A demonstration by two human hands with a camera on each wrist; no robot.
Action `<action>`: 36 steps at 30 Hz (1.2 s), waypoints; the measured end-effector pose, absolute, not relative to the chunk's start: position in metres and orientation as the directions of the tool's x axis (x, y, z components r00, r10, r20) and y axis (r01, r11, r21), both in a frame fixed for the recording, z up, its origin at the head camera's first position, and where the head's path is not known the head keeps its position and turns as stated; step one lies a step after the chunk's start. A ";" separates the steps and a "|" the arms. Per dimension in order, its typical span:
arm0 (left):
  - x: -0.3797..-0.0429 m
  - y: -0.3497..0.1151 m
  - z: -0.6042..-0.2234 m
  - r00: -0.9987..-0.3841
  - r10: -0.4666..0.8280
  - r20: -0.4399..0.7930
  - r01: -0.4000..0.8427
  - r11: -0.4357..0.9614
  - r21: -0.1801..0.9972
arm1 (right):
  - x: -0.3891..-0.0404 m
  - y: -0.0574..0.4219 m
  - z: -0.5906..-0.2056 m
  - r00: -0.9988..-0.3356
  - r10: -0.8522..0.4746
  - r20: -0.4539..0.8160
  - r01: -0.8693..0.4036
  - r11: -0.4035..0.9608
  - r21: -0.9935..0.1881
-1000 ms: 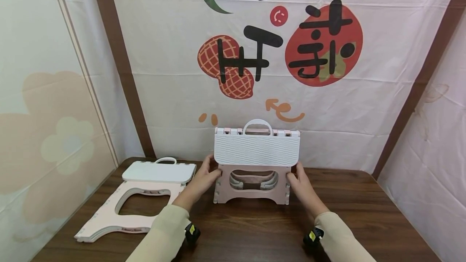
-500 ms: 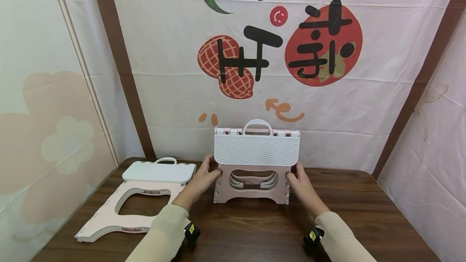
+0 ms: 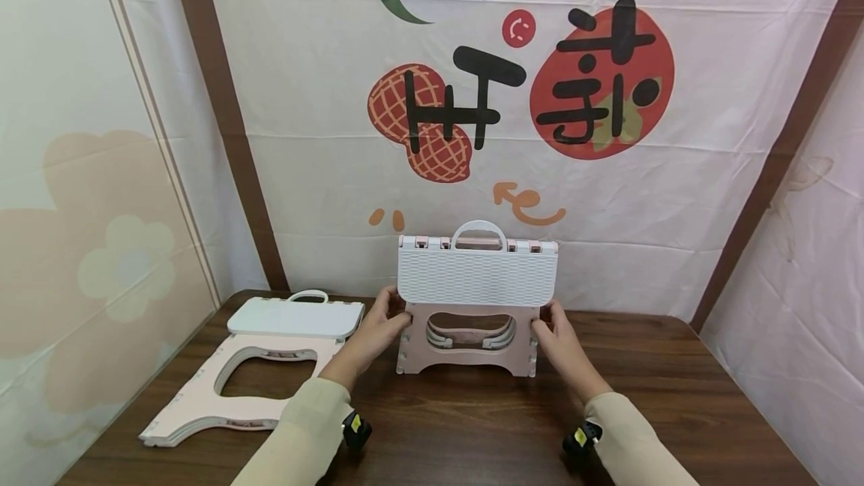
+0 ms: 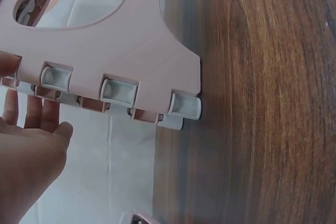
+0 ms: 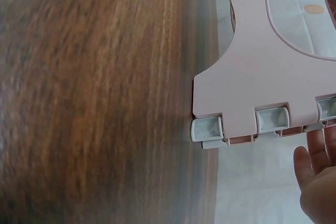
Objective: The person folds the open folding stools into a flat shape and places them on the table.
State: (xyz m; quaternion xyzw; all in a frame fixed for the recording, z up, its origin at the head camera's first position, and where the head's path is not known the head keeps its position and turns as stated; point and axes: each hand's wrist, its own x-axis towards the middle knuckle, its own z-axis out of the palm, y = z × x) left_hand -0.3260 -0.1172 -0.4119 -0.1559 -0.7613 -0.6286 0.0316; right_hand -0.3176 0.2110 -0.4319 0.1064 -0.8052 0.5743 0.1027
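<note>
A pink and white folding stool [image 3: 477, 276] stands upright on the table, its white textured panel facing me above a pink leg panel [image 3: 432, 362]. A white loop handle [image 3: 480, 226] rises from its top edge. My left hand [image 3: 371, 332] grips the stool's left side, with the thumb on the front and the other fingers behind. On the opposite side my right hand [image 3: 560, 340] holds the edge in the same way. Small grey hinge tabs [image 4: 119, 92] line the side edge in the left wrist view. Similar hinge tabs [image 5: 272, 119] show in the right wrist view.
A second folding stool [image 3: 196, 403] lies flat on the left of the wooden table [image 3: 466, 426], near my left forearm. Its white part [image 3: 295, 319] has a loop handle at the far end. Behind the table hangs a printed white curtain [image 3: 304, 96].
</note>
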 end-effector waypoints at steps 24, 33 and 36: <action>-0.326 -0.118 -0.412 -0.952 0.203 0.228 0.264 0.173 0.949 | -0.316 0.211 -0.424 -0.963 -0.032 0.268 -0.264 0.327 -0.908; -0.326 -0.119 -0.415 -0.949 0.191 0.250 0.285 0.185 0.941 | -0.315 0.212 -0.423 -0.964 -0.036 0.265 -0.262 0.325 -0.909; -0.326 -0.118 -0.414 -0.950 0.193 0.247 0.281 0.177 0.943 | -0.315 0.211 -0.423 -0.962 -0.032 0.272 -0.268 0.319 -0.909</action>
